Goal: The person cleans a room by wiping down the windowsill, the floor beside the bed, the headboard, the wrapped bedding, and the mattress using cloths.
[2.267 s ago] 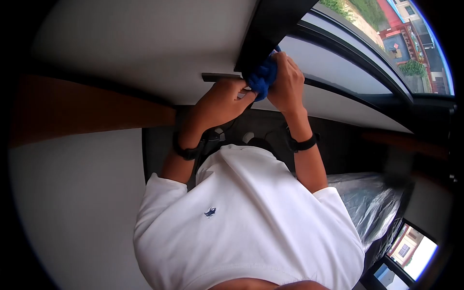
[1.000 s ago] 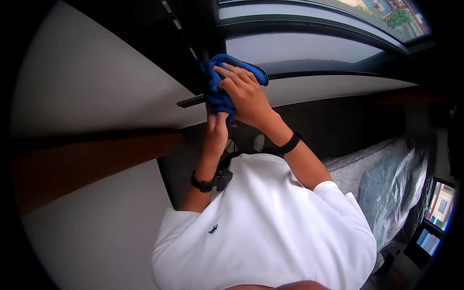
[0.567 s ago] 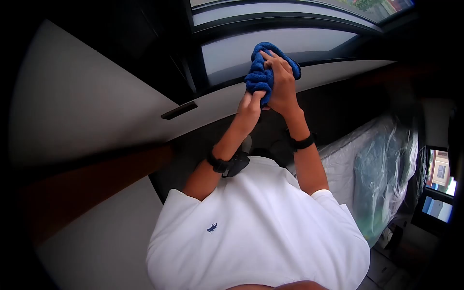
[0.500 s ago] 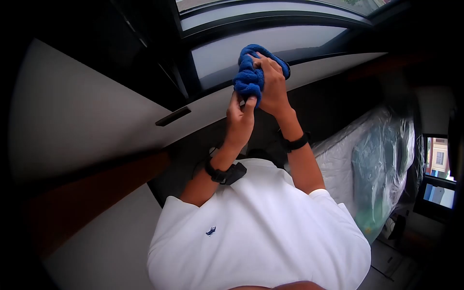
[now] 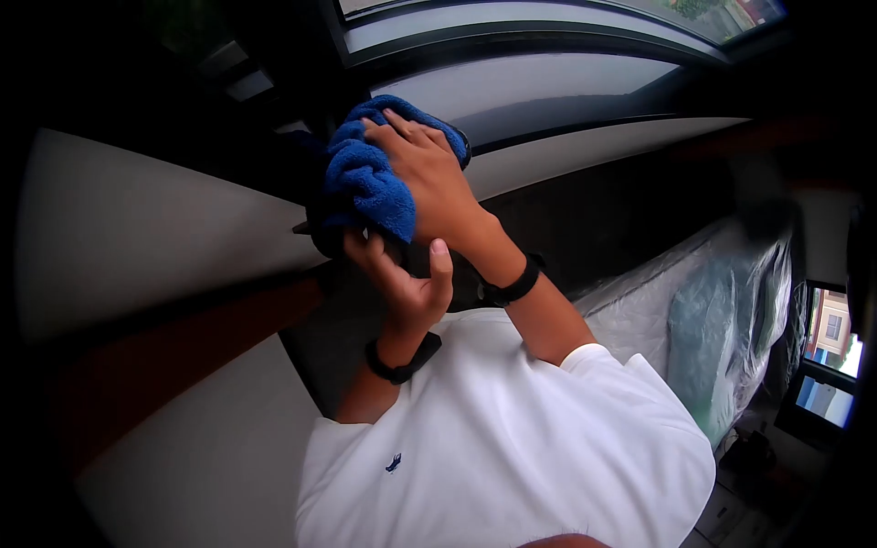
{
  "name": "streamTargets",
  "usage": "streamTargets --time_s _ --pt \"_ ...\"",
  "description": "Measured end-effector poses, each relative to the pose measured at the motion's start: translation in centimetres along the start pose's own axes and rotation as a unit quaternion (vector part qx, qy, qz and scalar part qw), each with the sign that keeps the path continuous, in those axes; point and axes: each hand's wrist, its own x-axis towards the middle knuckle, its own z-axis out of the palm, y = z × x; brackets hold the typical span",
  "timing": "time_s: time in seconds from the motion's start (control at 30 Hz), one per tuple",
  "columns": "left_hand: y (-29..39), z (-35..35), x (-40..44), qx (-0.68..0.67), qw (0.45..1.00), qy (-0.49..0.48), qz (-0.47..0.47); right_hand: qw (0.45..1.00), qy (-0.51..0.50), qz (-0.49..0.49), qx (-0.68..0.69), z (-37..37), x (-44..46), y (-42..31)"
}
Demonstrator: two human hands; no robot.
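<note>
A bunched blue towel (image 5: 365, 183) with thick pile rests against the lower left of the window's frame. My right hand (image 5: 429, 183) lies over it, its fingers curled into the folds. Below the towel is my left hand (image 5: 406, 283), thumb stretched out and away from the cloth. Its other fingers reach up to the towel's lower edge, partly hidden in shadow. Beside the towel, the grey glossy lower window pane (image 5: 548, 87) curves off to the right.
A light wall panel (image 5: 146, 228) stands at left above a brown wooden strip (image 5: 192, 342). On the right, a mattress in clear plastic wrap (image 5: 722, 310) leans near a second window (image 5: 829, 324). Dark window framing (image 5: 521, 41) runs across the top.
Both hands and the towel have moved left and slightly down, to the window's left corner. My left thumb has come off the towel and spread away from the fingers.
</note>
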Motion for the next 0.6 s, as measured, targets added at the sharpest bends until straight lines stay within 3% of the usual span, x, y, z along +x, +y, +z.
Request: streamTargets --time_s 0.1,0.13,0.2,0.33,0.43,0.47,0.5,0.6 --pt "1.6 2.1 1.4 0.101 0.995 -0.017 0.008 0.999 -0.023 -0.017 0.023 -1.1 0.8 2.3" --pt "2.3 3.1 2.1 0.107 0.994 -0.018 0.007 0.999 -0.016 -0.014 -0.033 -1.8 0.9 3.3" --pt "3.3 5.6 3.9 0.023 0.994 -0.058 -0.093 0.996 -0.009 -0.01 -0.084 -3.5 0.7 5.2" --pt "4.7 10.7 5.3 0.038 0.991 -0.072 -0.107 0.995 0.028 0.03 -0.088 -7.0 -0.4 9.7" --pt "6.5 16.1 6.1 0.066 0.99 -0.094 -0.077 0.99 0.024 0.073 -0.117 -11.0 -2.0 14.5" --pt "6.4 14.1 5.7 0.068 0.989 -0.112 -0.075 0.99 0.027 0.062 -0.122 -10.4 -2.0 13.3" --pt "7.6 19.0 6.8 0.089 0.985 -0.135 -0.062 0.99 0.038 0.082 -0.109 -13.4 -3.1 17.6" --pt "9.2 23.2 7.7 0.059 0.985 -0.156 -0.04 0.984 0.085 0.11 -0.11 -17.1 -5.0 19.8"
